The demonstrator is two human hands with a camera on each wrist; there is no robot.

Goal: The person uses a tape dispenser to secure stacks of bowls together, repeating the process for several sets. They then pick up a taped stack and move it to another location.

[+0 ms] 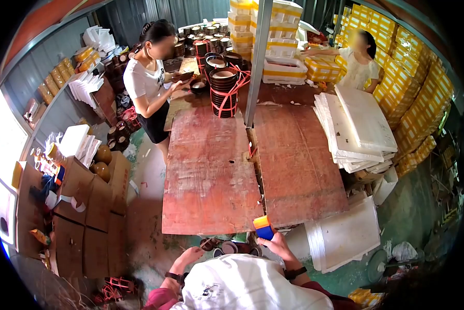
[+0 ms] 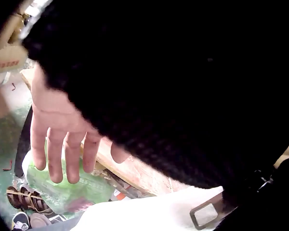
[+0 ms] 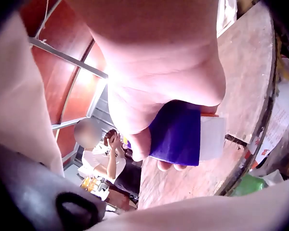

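My right hand (image 1: 279,247) grips a blue and orange hand-sized tool (image 1: 263,227) at the near edge of the red-brown table (image 1: 211,181). In the right wrist view, the thumb and fingers wrap round its smooth blue body (image 3: 178,137), and a whitish part sticks out at one end. What kind of tool it is, I cannot tell. My left hand (image 1: 192,255) hangs low in front of the body, left of the tool. Its fingers (image 2: 54,159) are extended and hold nothing in the left wrist view.
Tied stacks of dark bowls (image 1: 224,88) stand at the table's far end. A person (image 1: 148,77) handles a bowl at the left; another person (image 1: 358,67) is at the right. White foam sheets (image 1: 363,124) overhang the right side. A metal post (image 1: 258,62) rises mid-table. Cardboard boxes (image 1: 82,243) stand left.
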